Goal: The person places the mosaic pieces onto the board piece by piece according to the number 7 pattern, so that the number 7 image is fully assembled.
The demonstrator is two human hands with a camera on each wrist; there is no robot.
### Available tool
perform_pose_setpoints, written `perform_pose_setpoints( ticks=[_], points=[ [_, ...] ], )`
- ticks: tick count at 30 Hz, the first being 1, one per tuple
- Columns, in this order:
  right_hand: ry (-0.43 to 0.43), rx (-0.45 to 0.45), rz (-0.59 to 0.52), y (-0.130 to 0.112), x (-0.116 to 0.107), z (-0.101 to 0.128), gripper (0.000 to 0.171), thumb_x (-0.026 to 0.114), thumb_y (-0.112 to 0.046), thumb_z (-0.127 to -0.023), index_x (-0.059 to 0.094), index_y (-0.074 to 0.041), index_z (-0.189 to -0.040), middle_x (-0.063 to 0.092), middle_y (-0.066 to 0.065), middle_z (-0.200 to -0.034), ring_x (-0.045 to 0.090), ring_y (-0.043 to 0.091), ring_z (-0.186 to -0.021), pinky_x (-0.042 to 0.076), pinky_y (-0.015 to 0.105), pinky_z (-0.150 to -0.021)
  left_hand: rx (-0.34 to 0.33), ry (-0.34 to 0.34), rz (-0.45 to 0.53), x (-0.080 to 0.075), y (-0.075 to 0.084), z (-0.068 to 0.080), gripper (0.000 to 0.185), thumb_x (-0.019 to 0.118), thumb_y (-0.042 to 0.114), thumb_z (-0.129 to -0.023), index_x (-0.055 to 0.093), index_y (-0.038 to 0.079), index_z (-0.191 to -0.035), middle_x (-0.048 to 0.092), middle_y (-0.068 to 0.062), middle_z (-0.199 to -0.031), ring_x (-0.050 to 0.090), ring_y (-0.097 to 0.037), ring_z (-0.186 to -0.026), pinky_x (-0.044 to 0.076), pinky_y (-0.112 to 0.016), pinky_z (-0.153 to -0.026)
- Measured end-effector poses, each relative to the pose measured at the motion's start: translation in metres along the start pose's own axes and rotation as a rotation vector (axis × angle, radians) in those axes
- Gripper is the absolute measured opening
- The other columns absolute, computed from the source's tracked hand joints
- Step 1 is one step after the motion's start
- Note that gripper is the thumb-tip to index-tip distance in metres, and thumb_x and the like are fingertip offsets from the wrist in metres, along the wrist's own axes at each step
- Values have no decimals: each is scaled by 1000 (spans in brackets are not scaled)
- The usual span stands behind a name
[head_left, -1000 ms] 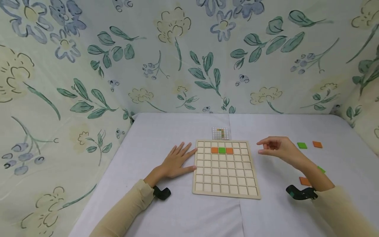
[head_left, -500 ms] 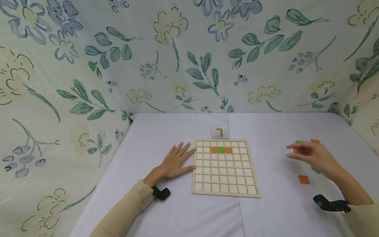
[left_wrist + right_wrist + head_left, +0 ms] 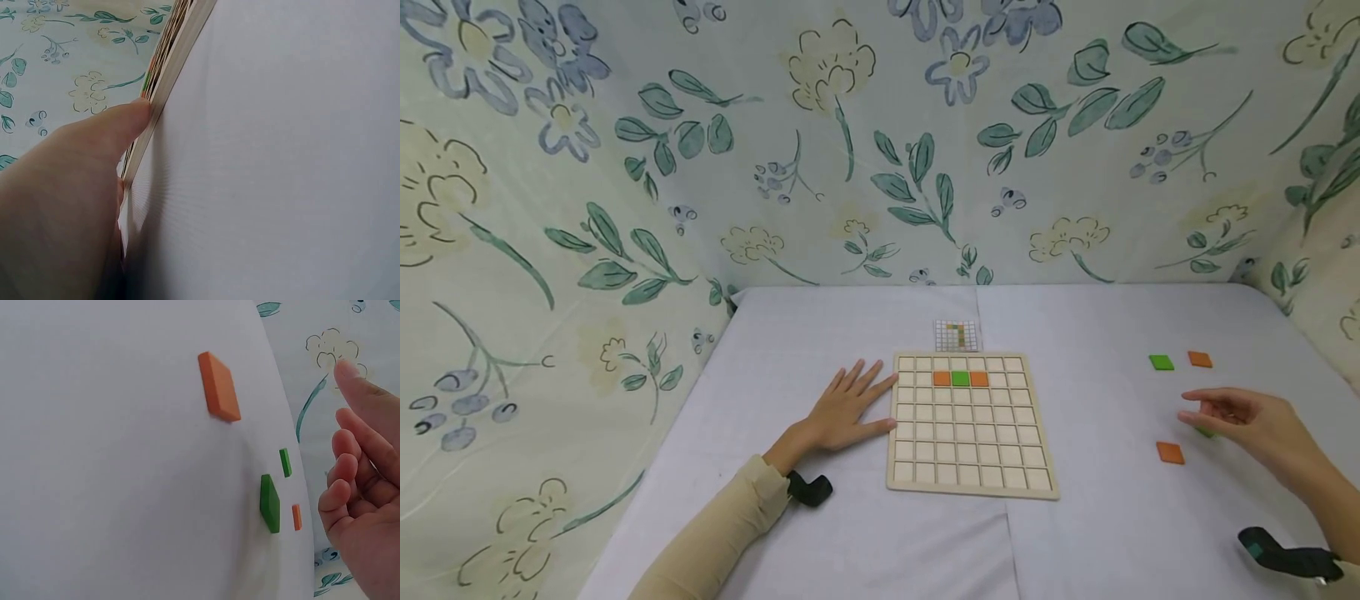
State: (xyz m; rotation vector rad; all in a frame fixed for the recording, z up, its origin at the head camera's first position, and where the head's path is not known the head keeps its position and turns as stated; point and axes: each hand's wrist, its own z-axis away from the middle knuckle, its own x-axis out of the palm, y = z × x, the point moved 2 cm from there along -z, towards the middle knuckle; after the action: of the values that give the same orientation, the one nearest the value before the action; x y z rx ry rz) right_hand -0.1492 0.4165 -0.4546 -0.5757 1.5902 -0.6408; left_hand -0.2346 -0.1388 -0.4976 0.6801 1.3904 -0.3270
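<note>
A wooden grid board [image 3: 972, 483] lies mid-table, with an orange [image 3: 942, 378], a green [image 3: 959, 378] and an orange tile [image 3: 978, 378] side by side in its second row. My left hand [image 3: 844, 408] lies flat on the cloth, fingers straight, thumb against the board's left edge [image 3: 164, 81]. My right hand [image 3: 1251, 421] hovers empty over the table at the right, fingers loosely bent, just above a green tile [image 3: 269, 503] that it mostly hides in the head view. An orange tile [image 3: 1169, 452] [image 3: 219, 386] lies just left of that hand.
Farther back at the right lie a green tile [image 3: 1161, 362] and an orange tile [image 3: 1199, 359]. A small pattern card [image 3: 957, 336] sits behind the board. Floral fabric walls [image 3: 850, 150] close in the white table on three sides.
My right hand has swung from beside the board out to the right and down toward the loose tiles near the front. The left hand and board stayed put.
</note>
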Motion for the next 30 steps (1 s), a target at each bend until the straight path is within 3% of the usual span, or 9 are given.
perform_pose_setpoints(
  ticks=[7,18,30],
  points=[
    [63,72,82,28,0,10,52,76,-28,-91,60,8,-124,56,2,-86,45,7,-71,43,19,-54,0,3,-8,2,-2,0,81,32,75,-95,13,32,-161,4,-3,-167,-3,-32,-152,-1,-54,-119],
    [82,272,95,63,2,11,67,75,-39,-90,56,11,-131,57,14,-96,43,17,-77,39,18,-56,-11,-11,-9,4,-3,0,82,31,76,-94,11,34,-161,1,0,-167,-6,-30,-152,-4,-51,-119],
    [109,277,137,61,6,15,58,75,-28,-91,57,14,-126,58,11,-87,42,17,-71,35,23,-55,-3,3,-7,1,0,2,81,33,75,-95,13,32,-161,4,-2,-167,-3,-31,-152,-1,-54,-119]
  ],
)
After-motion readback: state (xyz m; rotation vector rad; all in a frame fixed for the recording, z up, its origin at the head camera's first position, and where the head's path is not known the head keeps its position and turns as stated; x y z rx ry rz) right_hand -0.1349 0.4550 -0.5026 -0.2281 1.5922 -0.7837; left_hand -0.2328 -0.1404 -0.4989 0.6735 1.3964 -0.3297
